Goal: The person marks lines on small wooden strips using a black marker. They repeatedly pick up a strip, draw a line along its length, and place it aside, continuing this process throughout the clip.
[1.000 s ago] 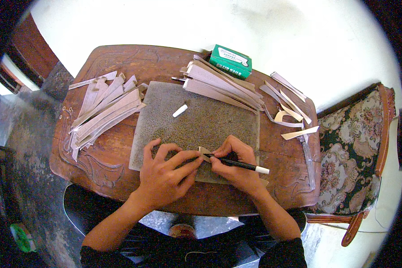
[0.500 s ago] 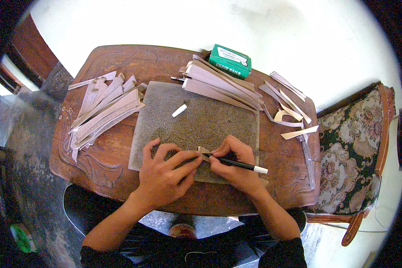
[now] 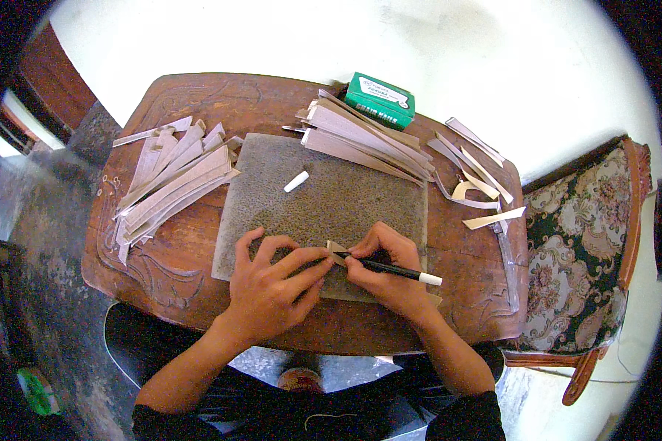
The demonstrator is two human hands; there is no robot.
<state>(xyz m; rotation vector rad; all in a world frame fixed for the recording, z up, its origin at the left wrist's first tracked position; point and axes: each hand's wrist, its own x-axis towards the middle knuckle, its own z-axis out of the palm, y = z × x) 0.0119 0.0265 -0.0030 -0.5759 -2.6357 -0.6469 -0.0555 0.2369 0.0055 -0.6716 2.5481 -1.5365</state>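
My right hand (image 3: 390, 279) is closed around a black marker (image 3: 401, 272) with a white rear end. Its tip meets the end of a thin beige strip (image 3: 336, 248). The fingertips of my left hand (image 3: 272, 290) pinch that same end from the left; the other left fingers are bent and spread. Most of the strip is hidden under my right hand. Both hands rest over a dark, textured mat (image 3: 265, 198). A white marker cap (image 3: 296, 181) lies loose on the mat, beyond my left hand.
Piles of similar strips lie at the table's left (image 3: 180, 184) and along the mat's far edge (image 3: 364, 140). A green box (image 3: 379, 103) stands behind. Loose offcuts (image 3: 485, 184) lie at right on the carved wooden table (image 3: 272, 95). A floral chair (image 3: 577, 250) stands beside it.
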